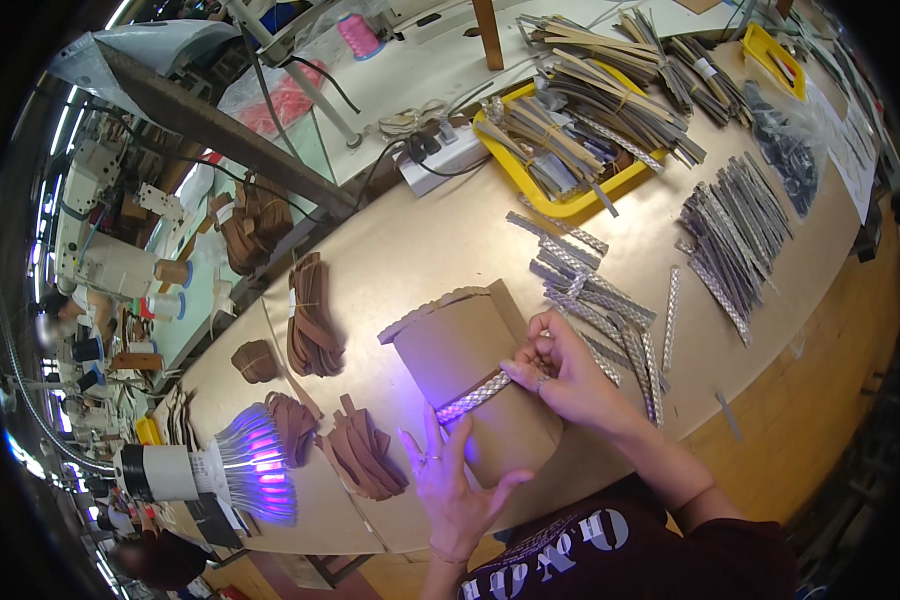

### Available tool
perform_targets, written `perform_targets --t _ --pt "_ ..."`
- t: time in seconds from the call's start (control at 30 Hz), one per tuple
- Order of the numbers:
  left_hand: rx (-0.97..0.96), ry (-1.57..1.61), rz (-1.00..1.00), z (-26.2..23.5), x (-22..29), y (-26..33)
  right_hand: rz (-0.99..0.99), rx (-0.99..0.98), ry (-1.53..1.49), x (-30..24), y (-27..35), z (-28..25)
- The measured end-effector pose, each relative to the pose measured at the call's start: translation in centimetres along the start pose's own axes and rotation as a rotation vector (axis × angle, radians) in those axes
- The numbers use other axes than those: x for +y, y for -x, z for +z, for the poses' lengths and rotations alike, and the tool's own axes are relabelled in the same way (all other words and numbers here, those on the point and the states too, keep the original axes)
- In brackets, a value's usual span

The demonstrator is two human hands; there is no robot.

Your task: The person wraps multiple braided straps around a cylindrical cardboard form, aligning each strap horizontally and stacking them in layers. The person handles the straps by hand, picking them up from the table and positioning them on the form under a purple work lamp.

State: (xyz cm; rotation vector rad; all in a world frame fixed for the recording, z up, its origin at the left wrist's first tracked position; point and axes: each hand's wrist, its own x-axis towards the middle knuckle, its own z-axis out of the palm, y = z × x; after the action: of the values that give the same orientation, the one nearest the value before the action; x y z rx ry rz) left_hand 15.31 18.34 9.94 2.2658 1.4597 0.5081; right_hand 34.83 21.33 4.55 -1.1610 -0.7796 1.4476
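In front of me on the table lies a brown cardboard form (455,340) with a wavy far edge and a wider lower part. A silvery braided strap (473,397) runs slantwise across its middle. My right hand (560,370) has thumb and fingers closed in a pinch on the strap's right end. My left hand (457,490) lies by the strap's left end. Its fingers are stretched out and apart, the fingertips reaching the strap and the form. Purple light from a lamp (255,465) on the left falls on the left hand and the strap.
Loose braided straps (595,295) lie right of the form, with a row of grey strips (735,235) beyond. A yellow tray (570,207) of strips stands at the back. Brown strip bundles (312,320) and brown pieces (365,450) lie left. Sewing machines (110,255) stand far left.
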Motion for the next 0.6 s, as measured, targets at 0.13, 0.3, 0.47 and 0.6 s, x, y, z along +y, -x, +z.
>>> perform_targets --t 0.13,0.3,0.47,0.6 --pt "-0.031 -0.072 0.022 -0.2 0.0 -0.1 0.009 0.004 -0.009 -0.2 0.2 0.3" --pt "0.01 0.091 -0.023 0.7 -0.3 0.6 -0.044 0.084 0.195 0.7 0.2 0.4" --pt "0.134 0.349 -0.054 3.4 -0.3 1.7 -0.005 0.082 0.152 1.8 -0.1 0.6" --pt "0.37 0.571 -0.014 5.4 -0.5 1.8 0.0 0.059 0.13 1.4 0.3 0.2"
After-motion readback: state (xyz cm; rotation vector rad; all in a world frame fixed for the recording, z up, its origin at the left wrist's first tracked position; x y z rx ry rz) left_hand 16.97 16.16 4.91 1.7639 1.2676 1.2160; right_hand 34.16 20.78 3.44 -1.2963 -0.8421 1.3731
